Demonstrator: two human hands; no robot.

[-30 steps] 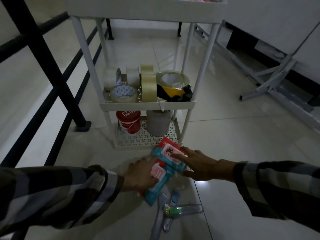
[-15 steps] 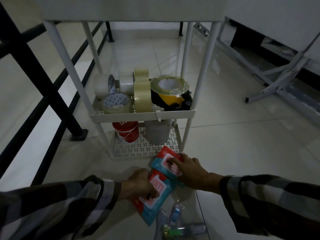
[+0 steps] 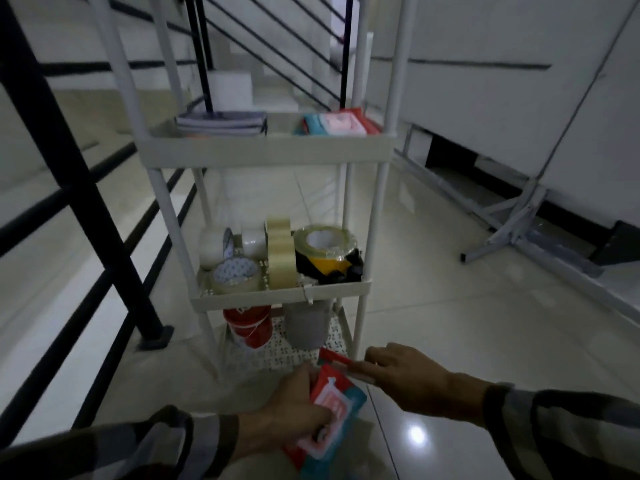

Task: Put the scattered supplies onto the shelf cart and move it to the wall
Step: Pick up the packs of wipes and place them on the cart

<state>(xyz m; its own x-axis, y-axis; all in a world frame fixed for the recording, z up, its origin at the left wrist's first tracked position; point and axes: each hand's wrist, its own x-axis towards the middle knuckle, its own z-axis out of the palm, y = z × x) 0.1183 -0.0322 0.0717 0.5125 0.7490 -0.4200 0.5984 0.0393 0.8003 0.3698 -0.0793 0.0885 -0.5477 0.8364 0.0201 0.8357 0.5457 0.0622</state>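
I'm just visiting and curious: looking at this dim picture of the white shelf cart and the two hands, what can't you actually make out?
Head view, the only one:
- Red and teal wipes packet in the left hand: print blurred; lower end cut off by the frame.
- Second red packet under the right hand: mostly covered by the fingers.
- Red bucket and grey container on the bottom shelf: tops hidden by the middle shelf.
- Notebook stack up top: covers too blurred to read.

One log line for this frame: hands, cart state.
left hand: holds wipes pack | right hand: holds second pack | cart: tapes mid shelf, packs not yet on
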